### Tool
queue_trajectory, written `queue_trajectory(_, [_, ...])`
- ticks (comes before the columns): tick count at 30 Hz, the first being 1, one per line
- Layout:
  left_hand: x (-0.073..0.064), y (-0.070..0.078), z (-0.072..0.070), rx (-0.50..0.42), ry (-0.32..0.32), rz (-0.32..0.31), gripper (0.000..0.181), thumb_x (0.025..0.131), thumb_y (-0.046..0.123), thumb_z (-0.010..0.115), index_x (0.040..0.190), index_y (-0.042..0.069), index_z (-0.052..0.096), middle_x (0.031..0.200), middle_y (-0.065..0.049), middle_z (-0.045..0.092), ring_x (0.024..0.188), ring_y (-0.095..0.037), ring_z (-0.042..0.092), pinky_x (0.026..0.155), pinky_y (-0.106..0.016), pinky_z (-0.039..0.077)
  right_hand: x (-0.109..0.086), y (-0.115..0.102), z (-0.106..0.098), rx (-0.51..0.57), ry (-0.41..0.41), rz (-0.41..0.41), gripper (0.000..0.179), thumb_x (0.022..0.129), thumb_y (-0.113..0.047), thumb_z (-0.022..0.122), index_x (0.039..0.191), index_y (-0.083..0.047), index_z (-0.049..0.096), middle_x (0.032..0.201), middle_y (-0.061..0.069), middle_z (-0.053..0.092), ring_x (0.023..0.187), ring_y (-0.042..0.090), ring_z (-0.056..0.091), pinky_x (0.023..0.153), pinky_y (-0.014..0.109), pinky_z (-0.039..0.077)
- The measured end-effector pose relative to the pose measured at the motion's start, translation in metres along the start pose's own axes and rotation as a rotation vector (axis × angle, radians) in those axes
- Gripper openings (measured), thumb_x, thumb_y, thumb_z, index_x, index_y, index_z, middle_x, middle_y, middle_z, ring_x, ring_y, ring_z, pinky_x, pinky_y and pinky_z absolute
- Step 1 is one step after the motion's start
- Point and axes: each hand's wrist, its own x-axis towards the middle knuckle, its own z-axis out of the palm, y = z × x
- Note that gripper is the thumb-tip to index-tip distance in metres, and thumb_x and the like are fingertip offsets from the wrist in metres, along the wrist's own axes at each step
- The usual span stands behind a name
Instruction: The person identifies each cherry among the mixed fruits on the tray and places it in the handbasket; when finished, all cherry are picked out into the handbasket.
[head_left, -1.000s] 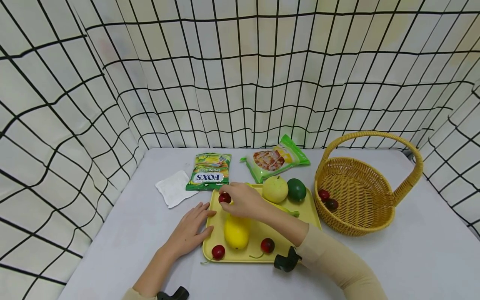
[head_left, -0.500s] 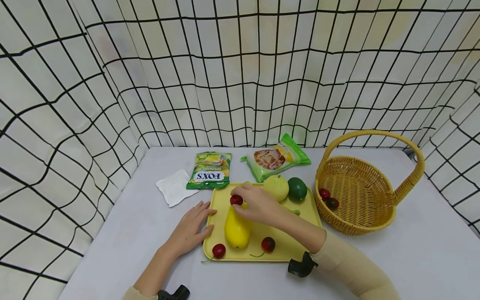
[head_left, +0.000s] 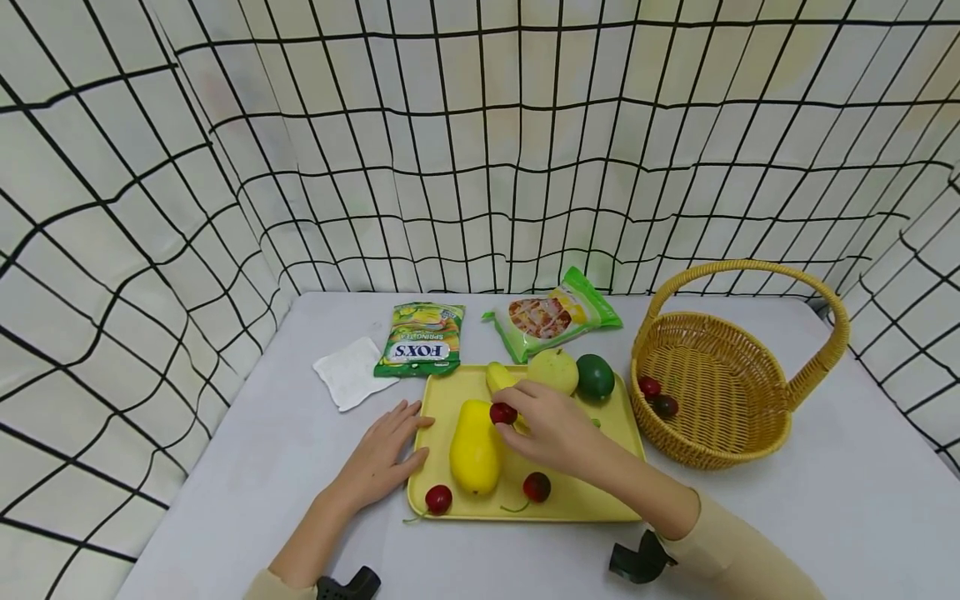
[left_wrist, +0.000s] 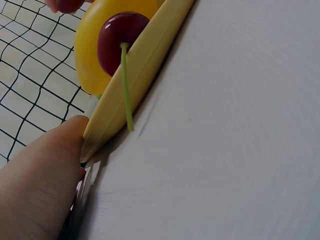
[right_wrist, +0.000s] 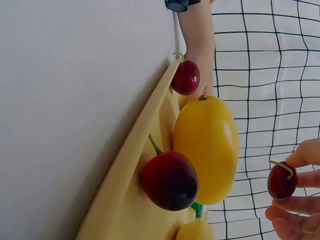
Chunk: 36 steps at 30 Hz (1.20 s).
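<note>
My right hand (head_left: 553, 429) pinches a dark red cherry (head_left: 502, 413) between thumb and fingertips, over the yellow tray (head_left: 592, 498); its stem shows in the right wrist view (right_wrist: 282, 182). Just left of that cherry lies a yellow papaya-like fruit (head_left: 476, 454). My left hand (head_left: 384, 457) rests at the tray's left edge with fingers extended, its thumb touching the rim. Two more cherries lie near the front rim: one at the left corner (head_left: 438, 500), its stem over the edge, and a darker one (head_left: 537, 487). A banana (head_left: 498, 377) is partly hidden behind my right hand.
A yellow-green pear-like fruit (head_left: 553, 372) and a dark green fruit (head_left: 595, 377) occupy the tray's back right. Right of it stands a tall-handled wicker basket (head_left: 708, 454) containing two cherries (head_left: 664, 407). Behind are a FOX'S candy bag (head_left: 420, 340), a green packet (head_left: 553, 319) and white tissue (head_left: 352, 372).
My right hand has carried the cherry rightward from the tray's back left corner, across the papaya-like fruit's narrow end. My left hand has stayed in place.
</note>
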Motion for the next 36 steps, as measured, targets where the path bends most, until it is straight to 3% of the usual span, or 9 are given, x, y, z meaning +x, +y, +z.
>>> queue_trajectory(8, [0.000,0.000,0.000,0.004,0.002,0.003,0.039,0.088,0.034,0.056,0.124,0.018,0.053,0.144,-0.008,0.035,0.135,-0.027,0.022,0.108,-0.048,0.019,-0.021,0.008,-0.007,-0.018,0.043,0.008,0.028,0.078,-0.021,0.070,0.105,-0.015,0.063,0.085,-0.007,0.055,0.068,0.005,0.045,0.057,0.015,0.044])
queue_trajectory(17, [0.000,0.000,-0.002,0.000,-0.004,-0.002,0.040,0.088,0.034,0.057,0.124,0.017,0.053,0.144,-0.009,0.035,0.136,-0.027,0.022,0.108,-0.048,0.018,-0.030,0.011,-0.017,0.016,0.053,0.042,0.027,0.078,-0.021,0.071,0.104,-0.016,0.063,0.090,-0.007,0.058,0.075,0.005,0.052,0.066,0.019,0.050])
queue_trajectory(25, [0.000,0.001,-0.002,0.003,-0.008,-0.008,0.040,0.088,0.034,0.057,0.124,0.018,0.053,0.144,-0.008,0.035,0.136,-0.027,0.022,0.108,-0.048,0.018,-0.040,0.019,-0.029,0.068,0.037,0.136,0.027,0.081,-0.022,0.069,0.106,-0.018,0.062,0.099,-0.006,0.060,0.083,0.006,0.056,0.070,0.020,0.050])
queue_trajectory(36, [0.000,0.000,0.000,0.007,-0.003,-0.006,0.040,0.088,0.034,0.057,0.124,0.018,0.053,0.144,-0.008,0.035,0.136,-0.026,0.022,0.108,-0.048,0.018,-0.051,0.039,-0.046,0.068,0.075,0.210,0.026,0.080,-0.016,0.070,0.104,-0.013,0.063,0.091,-0.004,0.059,0.078,0.012,0.058,0.064,0.026,0.051])
